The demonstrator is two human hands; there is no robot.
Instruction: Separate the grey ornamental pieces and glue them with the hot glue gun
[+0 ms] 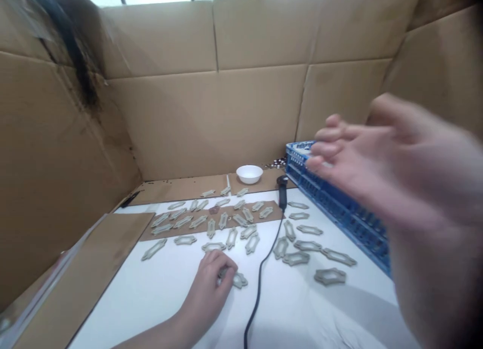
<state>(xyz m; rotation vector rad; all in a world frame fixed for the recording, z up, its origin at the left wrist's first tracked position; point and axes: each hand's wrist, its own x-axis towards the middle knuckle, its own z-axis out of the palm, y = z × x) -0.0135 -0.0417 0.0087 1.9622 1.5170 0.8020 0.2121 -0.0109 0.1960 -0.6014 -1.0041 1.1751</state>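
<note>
My left hand [215, 278] is low over the white tabletop, its fingers curled round one end of a pale grey, frame-shaped piece [239, 280]. Raised at the right, near the blue crate [339, 208], my right hand [362, 157] has its palm turned up and its fingers loosely bent; it is blurred, and whether something lies in it cannot be made out. Several similar pale pieces with open middles are spread over the table and a brown cardboard strip [145, 233], one of them [330, 276] below the crate.
A black cable with a black device [283, 193] runs down the middle of the white table [124, 293]. Behind stands a white bowl [249, 174], with small dark and white bits [277, 163] beside it. Cardboard walls [169, 122] enclose the back and sides.
</note>
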